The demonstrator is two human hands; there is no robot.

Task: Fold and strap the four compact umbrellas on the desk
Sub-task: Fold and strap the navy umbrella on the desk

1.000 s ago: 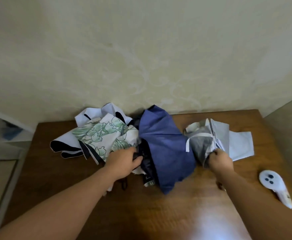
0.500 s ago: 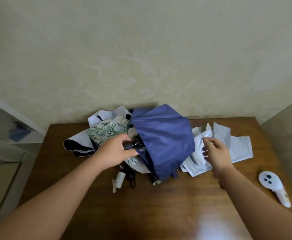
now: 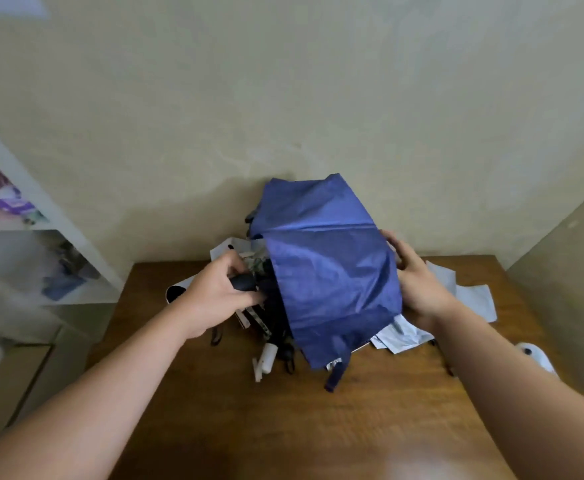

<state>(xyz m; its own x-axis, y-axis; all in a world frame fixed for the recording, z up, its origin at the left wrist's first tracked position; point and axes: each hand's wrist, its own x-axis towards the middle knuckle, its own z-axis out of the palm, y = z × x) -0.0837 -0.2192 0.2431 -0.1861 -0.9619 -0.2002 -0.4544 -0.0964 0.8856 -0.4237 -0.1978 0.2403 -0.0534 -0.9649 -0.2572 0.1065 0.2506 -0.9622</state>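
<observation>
A dark blue compact umbrella [image 3: 328,271] is lifted above the wooden desk [image 3: 283,417], its loose canopy hanging down and its strap dangling near the desk. My left hand [image 3: 221,292] grips its black handle on the left side. My right hand [image 3: 415,275] lies against the right edge of the blue canopy with its fingers spread. A pale grey-blue umbrella [image 3: 470,299] lies crumpled on the desk behind my right hand. A floral and a black-and-white umbrella [image 3: 221,251] are mostly hidden behind my left hand and the blue canopy. A white umbrella handle [image 3: 268,358] rests under the blue fabric.
A white controller [image 3: 534,356] lies at the desk's right edge. The wall stands right behind the desk. A white shelf unit [image 3: 34,244] with assorted items is to the left. A second wall closes in on the right.
My left hand has raised the blue umbrella by its handle off the pile. My right hand left the pale umbrella and moved up to the blue canopy's right edge. The camera tilted up.
</observation>
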